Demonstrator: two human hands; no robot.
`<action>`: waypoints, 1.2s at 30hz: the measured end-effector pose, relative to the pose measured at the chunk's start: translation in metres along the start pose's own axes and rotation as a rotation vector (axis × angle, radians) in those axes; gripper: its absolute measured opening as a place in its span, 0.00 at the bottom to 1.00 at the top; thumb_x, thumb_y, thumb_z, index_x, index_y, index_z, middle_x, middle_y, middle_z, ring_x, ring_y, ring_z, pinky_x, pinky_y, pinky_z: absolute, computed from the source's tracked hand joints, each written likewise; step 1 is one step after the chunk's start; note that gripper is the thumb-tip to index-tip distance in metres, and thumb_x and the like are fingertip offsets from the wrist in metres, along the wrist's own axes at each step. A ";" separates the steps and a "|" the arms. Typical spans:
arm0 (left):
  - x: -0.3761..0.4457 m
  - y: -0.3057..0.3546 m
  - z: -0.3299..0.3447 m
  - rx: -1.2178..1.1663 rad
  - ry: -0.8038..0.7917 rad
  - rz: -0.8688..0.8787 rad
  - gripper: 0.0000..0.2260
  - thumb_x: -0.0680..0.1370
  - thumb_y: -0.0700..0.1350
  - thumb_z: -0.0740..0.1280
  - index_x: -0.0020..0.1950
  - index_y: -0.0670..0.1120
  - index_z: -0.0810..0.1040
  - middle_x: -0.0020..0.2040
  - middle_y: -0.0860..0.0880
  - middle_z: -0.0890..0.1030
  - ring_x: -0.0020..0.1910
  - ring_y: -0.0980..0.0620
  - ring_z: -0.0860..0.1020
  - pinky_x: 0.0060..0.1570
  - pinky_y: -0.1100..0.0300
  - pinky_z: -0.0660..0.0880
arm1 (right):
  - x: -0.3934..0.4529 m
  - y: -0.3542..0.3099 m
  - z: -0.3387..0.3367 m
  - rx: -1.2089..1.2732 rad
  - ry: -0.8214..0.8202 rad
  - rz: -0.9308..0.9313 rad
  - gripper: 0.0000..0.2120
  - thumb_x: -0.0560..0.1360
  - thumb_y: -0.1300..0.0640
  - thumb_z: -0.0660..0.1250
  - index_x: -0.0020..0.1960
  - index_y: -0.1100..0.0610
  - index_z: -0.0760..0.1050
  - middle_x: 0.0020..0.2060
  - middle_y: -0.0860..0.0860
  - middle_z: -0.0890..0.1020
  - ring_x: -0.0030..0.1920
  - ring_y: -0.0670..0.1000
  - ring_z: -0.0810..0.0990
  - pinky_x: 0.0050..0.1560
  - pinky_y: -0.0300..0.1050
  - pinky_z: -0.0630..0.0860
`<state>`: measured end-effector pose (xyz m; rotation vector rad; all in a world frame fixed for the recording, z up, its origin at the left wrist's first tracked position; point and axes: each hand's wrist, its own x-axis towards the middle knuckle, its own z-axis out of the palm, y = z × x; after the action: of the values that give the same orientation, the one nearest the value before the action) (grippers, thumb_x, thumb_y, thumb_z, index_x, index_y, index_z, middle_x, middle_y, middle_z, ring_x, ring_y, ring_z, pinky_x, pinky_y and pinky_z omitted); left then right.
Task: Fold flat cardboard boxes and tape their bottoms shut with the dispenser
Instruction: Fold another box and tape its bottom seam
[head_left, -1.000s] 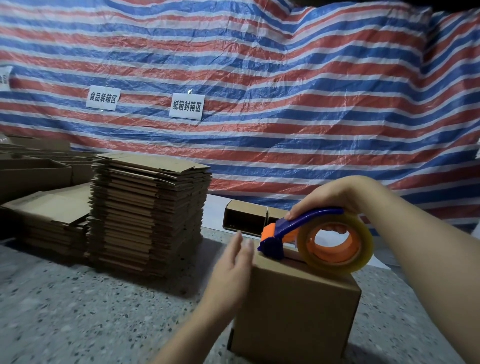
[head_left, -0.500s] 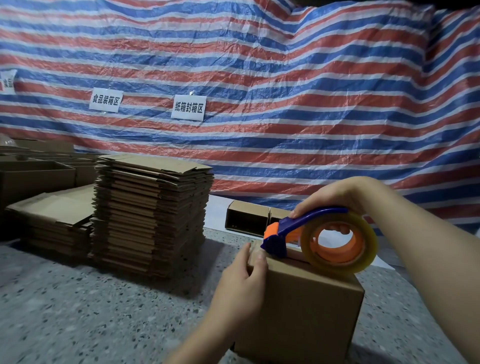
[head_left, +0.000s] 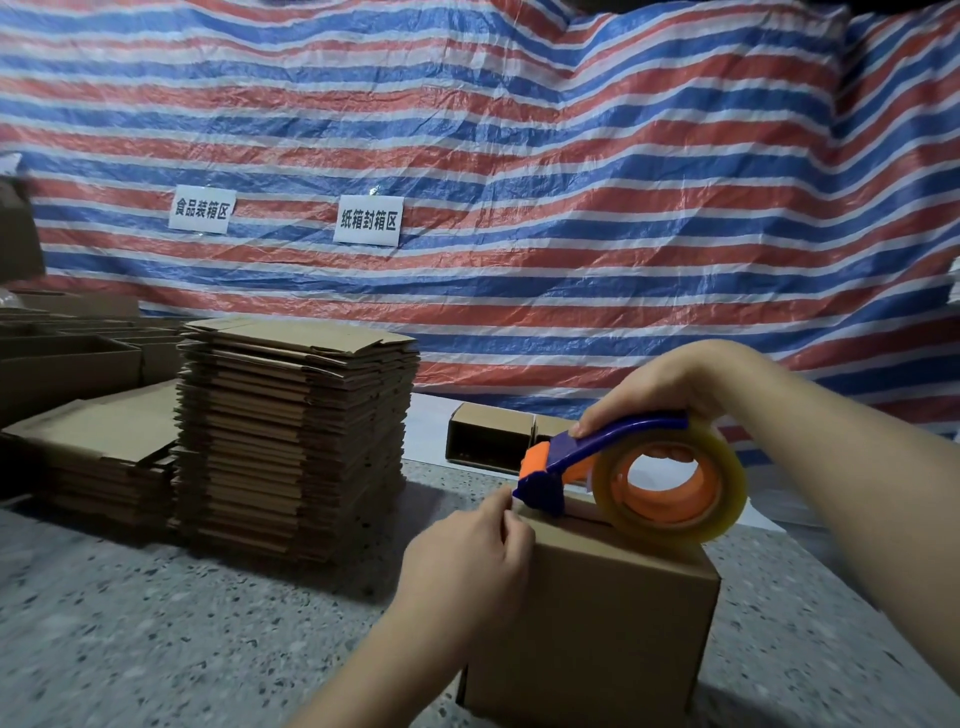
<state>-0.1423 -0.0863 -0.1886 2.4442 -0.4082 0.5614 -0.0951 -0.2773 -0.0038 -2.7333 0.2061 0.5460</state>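
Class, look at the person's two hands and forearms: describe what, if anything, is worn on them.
Nothing is worn. The left hand and right hand are bare, with no gloves, rings or watch visible. Both forearms are bare too; no sleeve reaches into view.

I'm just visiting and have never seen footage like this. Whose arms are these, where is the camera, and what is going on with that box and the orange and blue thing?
No machine here: these are a person's two bare hands, filmed by one wide-angle camera worn on their head, looking forward and down. The right hand grips a tape dispenser that carries a roll of clear tape, its front end resting on a folded cardboard box. The left hand pinches at the box's top edge right by the dispenser's tip. On the speckled counter stands a tall stack of flat boxes, with a lower pile beside it. A striped tarp with two paper signs hangs behind.
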 end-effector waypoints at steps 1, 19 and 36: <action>0.000 0.000 0.000 0.020 0.011 0.001 0.18 0.82 0.54 0.49 0.71 0.58 0.67 0.47 0.52 0.81 0.45 0.53 0.78 0.44 0.55 0.76 | -0.001 0.001 -0.001 -0.003 0.005 0.004 0.27 0.67 0.35 0.75 0.54 0.55 0.82 0.38 0.52 0.86 0.32 0.48 0.83 0.33 0.39 0.79; 0.002 0.001 0.001 0.110 0.017 0.010 0.20 0.83 0.54 0.48 0.72 0.57 0.67 0.50 0.51 0.82 0.47 0.51 0.79 0.47 0.54 0.77 | -0.017 0.084 -0.013 -0.030 -0.012 0.142 0.44 0.53 0.30 0.77 0.59 0.58 0.81 0.43 0.55 0.86 0.39 0.51 0.83 0.39 0.43 0.80; 0.018 0.034 0.000 0.479 -0.210 0.424 0.32 0.79 0.69 0.50 0.74 0.50 0.65 0.75 0.51 0.68 0.74 0.52 0.63 0.74 0.55 0.58 | -0.007 0.097 -0.014 0.014 -0.047 0.104 0.51 0.47 0.28 0.80 0.62 0.56 0.80 0.44 0.55 0.86 0.39 0.50 0.83 0.40 0.43 0.81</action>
<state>-0.1411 -0.1153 -0.1636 2.9046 -0.9931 0.6334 -0.1166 -0.3717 -0.0181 -2.7048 0.3399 0.6340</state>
